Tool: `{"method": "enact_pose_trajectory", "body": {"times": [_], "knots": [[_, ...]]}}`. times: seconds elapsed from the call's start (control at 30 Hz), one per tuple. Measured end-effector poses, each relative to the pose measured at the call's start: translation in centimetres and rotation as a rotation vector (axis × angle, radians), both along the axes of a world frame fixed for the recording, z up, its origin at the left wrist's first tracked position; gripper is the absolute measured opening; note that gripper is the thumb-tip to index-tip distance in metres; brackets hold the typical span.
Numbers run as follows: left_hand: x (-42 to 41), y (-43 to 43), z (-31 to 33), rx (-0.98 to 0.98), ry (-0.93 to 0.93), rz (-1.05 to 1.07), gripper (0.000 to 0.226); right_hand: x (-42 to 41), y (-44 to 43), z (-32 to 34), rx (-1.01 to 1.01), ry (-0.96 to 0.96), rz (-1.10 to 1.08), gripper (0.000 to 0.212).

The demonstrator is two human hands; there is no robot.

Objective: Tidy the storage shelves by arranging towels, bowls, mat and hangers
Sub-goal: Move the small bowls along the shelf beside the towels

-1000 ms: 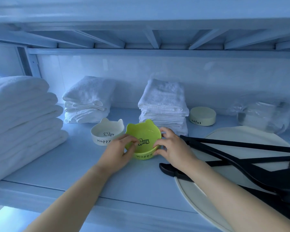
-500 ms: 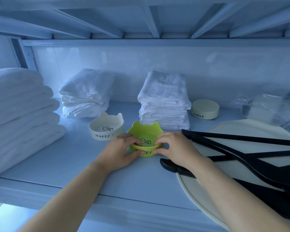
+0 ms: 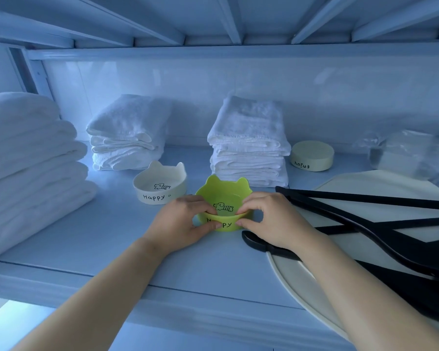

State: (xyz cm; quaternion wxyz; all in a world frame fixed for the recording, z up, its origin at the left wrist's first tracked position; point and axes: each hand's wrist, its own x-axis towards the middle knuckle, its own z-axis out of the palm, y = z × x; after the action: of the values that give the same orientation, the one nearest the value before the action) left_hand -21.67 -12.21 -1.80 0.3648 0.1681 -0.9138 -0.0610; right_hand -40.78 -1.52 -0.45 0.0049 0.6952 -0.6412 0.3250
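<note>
Since a second ago the green bowl (image 3: 223, 203) has slid toward the shelf's front edge, and both hands have shifted from its sides to pinch its near rim. From largest to smallest: the shelf (image 3: 107, 239) carries a big towel stack (image 3: 28, 163) on the left, a pale round mat (image 3: 365, 188) under black hangers (image 3: 365, 198) on the right, two smaller towel piles (image 3: 249, 143) behind, and a white bowl (image 3: 160, 183) just beside the green one. The left hand (image 3: 180, 224) and right hand (image 3: 274, 219) each grasp the green bowl's rim. Pulled further, it could tip off the edge; the right wrist may also nudge a hanger loose.
</note>
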Motion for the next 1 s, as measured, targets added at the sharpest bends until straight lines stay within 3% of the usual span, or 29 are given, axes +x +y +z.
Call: {"method": "enact_pose_trajectory", "body": {"times": [0.7,1.0], "knots": [[-0.65,0.49,-0.27,0.041,-0.027,0.054,0.023,0.11,0.12,-0.17,-0.038,-0.007,-0.003,0.01],[-0.56,0.47,-0.02,0.056,-0.022,-0.018,0.029,0.45,0.36,-0.28,-0.049,0.018,-0.067,0.018]]}}
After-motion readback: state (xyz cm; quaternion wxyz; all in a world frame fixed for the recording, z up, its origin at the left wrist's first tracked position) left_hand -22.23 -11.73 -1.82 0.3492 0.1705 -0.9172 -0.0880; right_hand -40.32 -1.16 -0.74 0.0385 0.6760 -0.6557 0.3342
